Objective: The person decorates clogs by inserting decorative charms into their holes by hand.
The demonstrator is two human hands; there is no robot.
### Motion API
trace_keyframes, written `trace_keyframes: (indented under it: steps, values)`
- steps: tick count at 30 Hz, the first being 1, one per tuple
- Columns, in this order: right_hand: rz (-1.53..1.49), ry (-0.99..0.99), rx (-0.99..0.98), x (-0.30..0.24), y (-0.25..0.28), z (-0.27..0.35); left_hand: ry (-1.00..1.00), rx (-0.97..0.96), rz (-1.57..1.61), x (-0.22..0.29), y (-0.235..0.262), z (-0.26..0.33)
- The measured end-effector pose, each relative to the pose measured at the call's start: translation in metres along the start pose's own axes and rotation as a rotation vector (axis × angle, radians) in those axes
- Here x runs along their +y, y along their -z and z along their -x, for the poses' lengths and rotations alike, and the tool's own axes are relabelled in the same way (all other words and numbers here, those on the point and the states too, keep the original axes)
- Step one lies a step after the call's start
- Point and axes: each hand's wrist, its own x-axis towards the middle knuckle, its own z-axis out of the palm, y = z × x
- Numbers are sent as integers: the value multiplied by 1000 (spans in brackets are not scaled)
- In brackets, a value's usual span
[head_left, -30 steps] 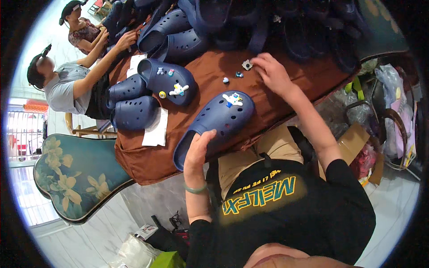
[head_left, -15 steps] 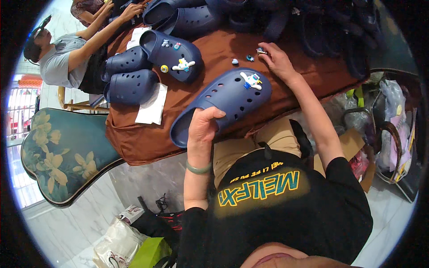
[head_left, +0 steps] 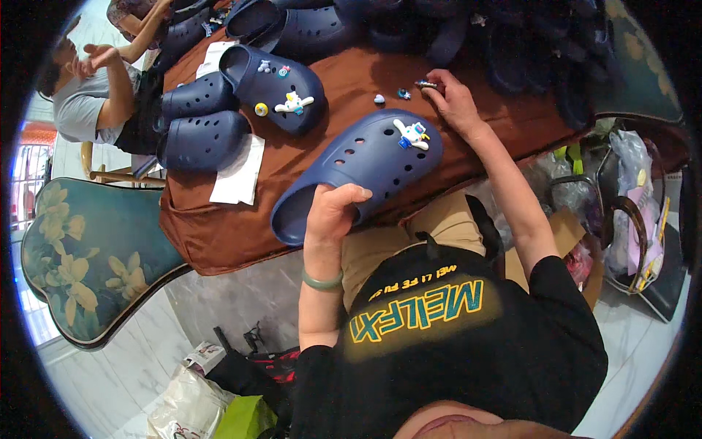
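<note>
A dark blue clog point(head_left: 358, 170) lies at the near edge of the brown-draped table point(head_left: 219, 234), its heel gripped by the left hand point(head_left: 330, 212). The right hand point(head_left: 452, 102) pinches a small charm point(head_left: 426, 85) beyond the toe — two loose charms point(head_left: 391, 96) just beside. More clogs point(head_left: 274, 88) and white paper point(head_left: 238, 170) crowd the left, near a seated person point(head_left: 95, 102).

Left hand point(head_left: 333, 212) raised in front of the torso, forearm near upright from the lower frame, a green bangle at the wrist. Fingers curled over and closed in a grip, thumb on the near side. Right arm stretched forward and well out from the body, elbow nearly straight, bare from a short black sleeve. Right hand point(head_left: 452, 102) palm down, fingertips pinched together at the far end.
</note>
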Motion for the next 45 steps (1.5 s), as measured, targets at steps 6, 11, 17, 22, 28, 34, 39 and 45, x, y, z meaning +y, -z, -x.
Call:
trace_keyframes:
  steps: [6,11,17,22,28,34,39,45]
  values:
    - [245,205,21,1,13,-4,1,-29,-9,0,1,2]
    - [250,201,-7,-7,18,-9,-49,-13,-57,4,-1,1]
    - [-127,-107,-5,-43,24,-1,-1,-30,-24,-1,10,-1]
    - [-29,515,-279,-131,18,0,-23,-32,26,7,-3,5]
    - [292,864,-295,-149,-15,2,5,-66,13,6,2,4]
    - [540,955,-483,-169,-12,0,22,-66,13,0,7,3]
    - [792,1014,-716,-186,-6,2,0,-39,-9,-1,2,8]
    - [713,878,-637,-160,-16,-3,18,-77,-49,4,9,-8]
